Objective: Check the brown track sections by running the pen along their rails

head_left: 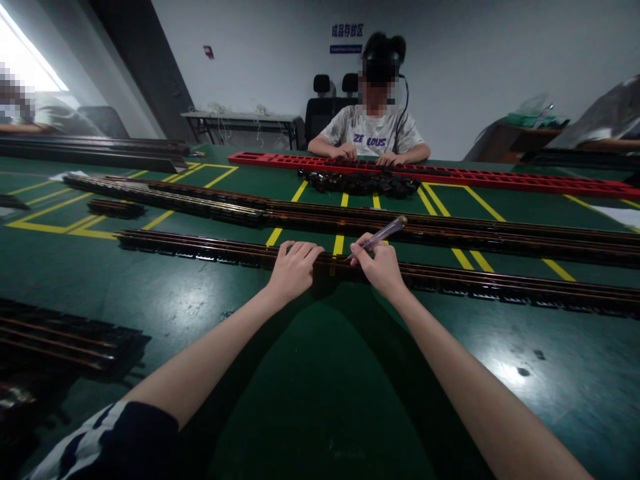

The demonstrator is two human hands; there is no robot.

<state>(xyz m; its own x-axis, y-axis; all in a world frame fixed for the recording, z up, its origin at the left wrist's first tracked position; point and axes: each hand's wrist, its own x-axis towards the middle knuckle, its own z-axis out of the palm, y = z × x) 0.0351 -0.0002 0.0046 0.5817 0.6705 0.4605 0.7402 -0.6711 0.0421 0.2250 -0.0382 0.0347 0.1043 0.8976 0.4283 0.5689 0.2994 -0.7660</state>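
A long dark strip assembly (200,248) with copper-coloured lines runs across the green table in front of me. My left hand (295,268) rests on its middle, fingers bent and pressed together over the strip; whether they pinch anything is hidden. Just to the right, my right hand (379,264) is closed around a clear-handled pen-like tool (383,233). The tool slants down to the left, its thin tip at or near the strip between my hands.
More long dark strips (430,233) lie beyond, with a pile of black parts (360,183) and a red slotted frame (500,179) behind. A person sits opposite, hands at the frame. Dark strips (60,340) lie near left. Yellow lines mark the table (320,387).
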